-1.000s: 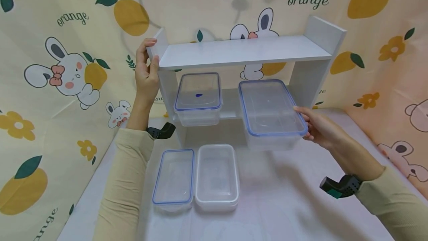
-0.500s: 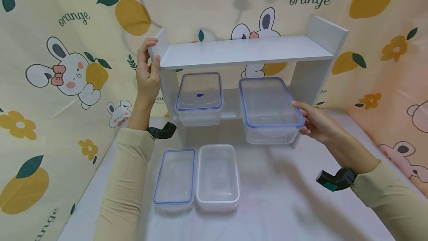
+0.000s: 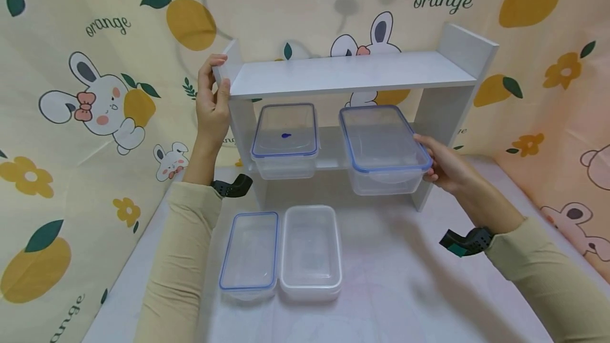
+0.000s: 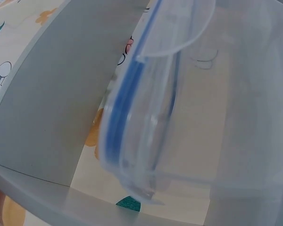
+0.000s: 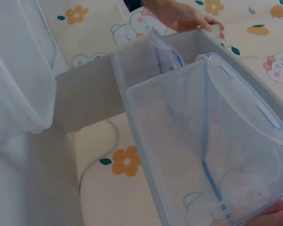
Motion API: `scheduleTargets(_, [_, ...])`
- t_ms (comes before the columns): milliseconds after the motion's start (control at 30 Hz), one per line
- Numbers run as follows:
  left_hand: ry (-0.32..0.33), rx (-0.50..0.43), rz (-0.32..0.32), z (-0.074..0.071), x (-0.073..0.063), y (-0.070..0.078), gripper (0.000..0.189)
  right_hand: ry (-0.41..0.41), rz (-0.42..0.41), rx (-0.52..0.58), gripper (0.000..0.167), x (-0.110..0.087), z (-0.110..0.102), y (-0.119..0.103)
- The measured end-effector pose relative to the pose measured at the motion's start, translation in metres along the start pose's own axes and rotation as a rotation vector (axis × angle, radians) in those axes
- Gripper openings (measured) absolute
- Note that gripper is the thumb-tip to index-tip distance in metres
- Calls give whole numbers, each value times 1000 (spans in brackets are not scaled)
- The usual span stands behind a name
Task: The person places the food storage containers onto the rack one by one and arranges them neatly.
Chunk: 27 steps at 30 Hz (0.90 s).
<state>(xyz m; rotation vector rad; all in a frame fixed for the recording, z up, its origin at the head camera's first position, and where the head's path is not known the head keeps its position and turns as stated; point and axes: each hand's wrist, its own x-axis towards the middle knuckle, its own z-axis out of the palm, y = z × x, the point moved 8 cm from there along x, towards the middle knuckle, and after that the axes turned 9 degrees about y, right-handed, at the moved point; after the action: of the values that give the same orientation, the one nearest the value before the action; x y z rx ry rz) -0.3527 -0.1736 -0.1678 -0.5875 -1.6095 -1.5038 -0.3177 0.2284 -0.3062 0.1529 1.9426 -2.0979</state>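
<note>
My left hand (image 3: 212, 110) grips the upper left side panel of a white two-tier shelf (image 3: 352, 74), thumb on the front edge and fingers behind. With my right hand (image 3: 443, 165) I hold the right front corner of a clear food container (image 3: 383, 139) with a blue-rimmed lid. Its far end is over the middle board and its near end sticks out past the front edge. A smaller lidded container (image 3: 284, 136) stands at the left of that same board, also jutting forward; its side (image 4: 198, 94) fills much of the left wrist view.
On the white table (image 3: 381, 290) before the shelf, two more containers lie side by side: one with a blue rim (image 3: 250, 253), one with a whitish rim (image 3: 311, 250). The right side panel (image 3: 440, 105) stands close beside my right hand. Patterned cloth (image 3: 286, 4) hangs behind.
My right hand has moved the larger container up and back toward the shelf, its near end rising level. My left hand keeps its grip on the side panel.
</note>
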Motion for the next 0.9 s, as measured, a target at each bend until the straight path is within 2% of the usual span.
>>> scheduleTargets(267, [4, 9, -6, 0, -1, 0, 31, 60, 13, -25, 39, -3, -5, 0])
scheduleTargets(600, [6, -3, -12, 1, -1, 1, 31, 179, -38, -82, 36, -25, -14, 4])
scheduleTargets(700, [7, -8, -14, 1, -1, 1, 32, 195, -133, -82, 30, -33, -14, 2])
scheduleTargets(833, [11, -8, -15, 1, -1, -1, 32, 250, -366, -129, 15, -46, -12, -2])
scheduleTargets(900, [13, -4, -18, 1, 0, -1, 32, 301, -470, -182, 9, -53, -11, -4])
